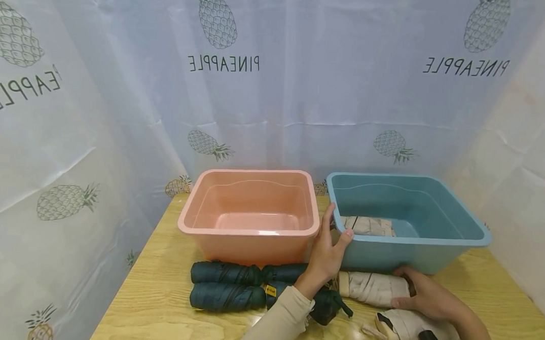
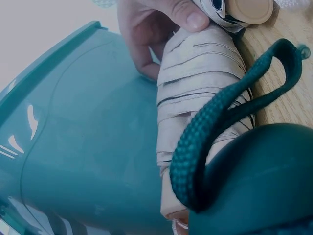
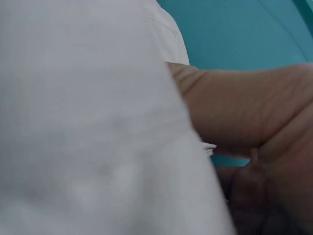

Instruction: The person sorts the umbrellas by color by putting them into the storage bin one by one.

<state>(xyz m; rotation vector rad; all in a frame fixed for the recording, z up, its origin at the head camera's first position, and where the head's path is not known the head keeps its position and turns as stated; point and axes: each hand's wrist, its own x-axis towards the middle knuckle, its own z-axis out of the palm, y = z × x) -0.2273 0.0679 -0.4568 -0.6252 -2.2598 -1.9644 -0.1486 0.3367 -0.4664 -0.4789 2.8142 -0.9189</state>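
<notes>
My left hand [image 1: 328,253] grips the near left corner of the blue plastic tub [image 1: 415,241], thumb on the rim and fingers along its side. With thumb and fingers, my right hand [image 1: 431,297] holds the right end of a folded beige umbrella [image 1: 372,288] lying along the tub's front. The left wrist view shows that hand's thumb on the pleated fabric. A second beige umbrella [image 1: 418,326] lies nearer, under the right forearm. Inside the blue tub rests another beige umbrella [image 1: 368,226]. Pale fabric [image 3: 98,117] fills much of the right wrist view.
A pink tub [image 1: 256,233] stands left of the blue one. Several dark folded umbrellas [image 1: 226,297] lie in front of it on the wooden table [image 1: 157,297], some partly behind my left forearm. A pineapple-print curtain [image 1: 303,100] hangs behind.
</notes>
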